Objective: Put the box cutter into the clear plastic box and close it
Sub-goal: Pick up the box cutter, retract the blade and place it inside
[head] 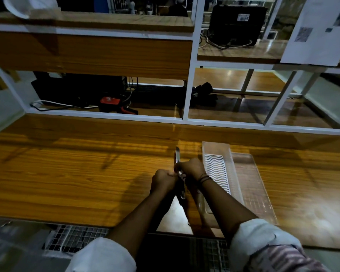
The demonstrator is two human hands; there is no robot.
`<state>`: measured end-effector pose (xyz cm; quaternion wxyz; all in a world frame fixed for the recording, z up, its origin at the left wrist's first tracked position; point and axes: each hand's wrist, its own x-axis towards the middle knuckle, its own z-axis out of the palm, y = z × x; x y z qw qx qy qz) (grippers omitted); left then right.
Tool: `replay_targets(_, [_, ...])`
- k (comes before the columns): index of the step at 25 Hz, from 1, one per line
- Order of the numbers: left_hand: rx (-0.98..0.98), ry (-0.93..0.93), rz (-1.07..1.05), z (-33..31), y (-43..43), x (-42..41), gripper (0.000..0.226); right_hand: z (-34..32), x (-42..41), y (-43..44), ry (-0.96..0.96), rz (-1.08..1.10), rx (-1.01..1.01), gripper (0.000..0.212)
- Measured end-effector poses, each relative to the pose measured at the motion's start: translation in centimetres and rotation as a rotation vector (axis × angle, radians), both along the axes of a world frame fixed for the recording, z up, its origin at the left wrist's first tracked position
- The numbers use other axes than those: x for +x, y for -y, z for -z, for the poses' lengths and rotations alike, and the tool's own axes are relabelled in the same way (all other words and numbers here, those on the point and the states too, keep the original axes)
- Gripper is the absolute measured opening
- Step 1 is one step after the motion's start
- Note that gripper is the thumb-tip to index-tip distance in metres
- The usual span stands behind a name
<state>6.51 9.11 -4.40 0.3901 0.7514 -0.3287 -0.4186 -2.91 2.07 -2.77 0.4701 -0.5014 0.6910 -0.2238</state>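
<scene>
Both hands meet above a wooden tabletop [77, 173], the left hand [162, 180] and the right hand [191, 168] each clamped on a box cutter [180, 177] held between them, its blade end pointing away from the person. Just to the right, the clear plastic box [217, 152] lies open on the tabletop with a white ribbed insert [217, 171] inside, its lid [255, 191] folded flat alongside. White rolled sleeves [263, 236] frame both forearms.
</scene>
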Motion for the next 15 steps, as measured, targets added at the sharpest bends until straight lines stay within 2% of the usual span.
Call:
replay_targets(2, [-0.033,-0.091,0.053,-0.4,0.6,0.5,0.012,-0.6,-0.6,-0.1,0.160,0.062,-0.002,0.019])
replay_targets(6, [-0.138,-0.245,0.131,-2.1,0.9,0.5,0.008,-2.4,-2.2,-0.5,0.365,0.079,-0.095,0.013])
replay_targets(9, [-0.173,-0.293,0.200,-3.6,0.8,-0.1,0.003,-3.8,-3.4,-0.9,0.560,0.138,-0.132,0.027])
replay_targets(12, [-0.170,-0.333,0.228,-4.4,0.9,-1.1,0.004,-4.6,-4.8,-1.0,0.601,0.157,-0.176,0.024])
replay_targets(15, [-0.095,-0.458,0.274,-4.6,0.6,-2.4,0.013,-4.5,-6.3,-0.7,0.587,0.211,-0.226,0.033])
